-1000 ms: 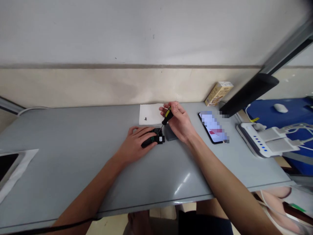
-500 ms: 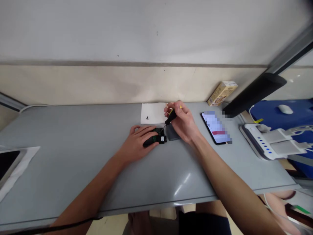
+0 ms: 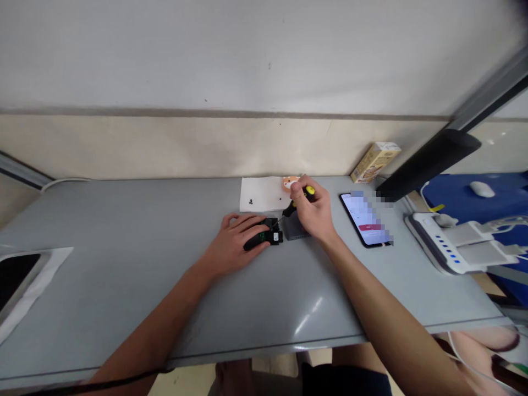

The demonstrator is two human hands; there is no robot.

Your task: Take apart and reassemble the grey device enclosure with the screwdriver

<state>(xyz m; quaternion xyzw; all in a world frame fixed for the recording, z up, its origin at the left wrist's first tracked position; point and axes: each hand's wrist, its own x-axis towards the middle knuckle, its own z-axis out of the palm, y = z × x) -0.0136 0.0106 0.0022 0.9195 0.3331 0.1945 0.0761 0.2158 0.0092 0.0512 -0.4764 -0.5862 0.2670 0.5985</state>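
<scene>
Locate black device (image 3: 270,238) flat on desk (image 3: 144,220), just left of grey box (image 3: 294,229), circuit board (image 3: 262,236) exposed. Note left hand (image 3: 237,239) clamped around device's rounded end; right hand (image 3: 315,208) wrapped around screwdriver (image 3: 289,210), tip at board, contact unclear. Treat as probably light, stiff, smooth-shelled, fragile inside. Grasp by shell sides; avoid pressing board. Grip screwdriver by thick handle.
</scene>
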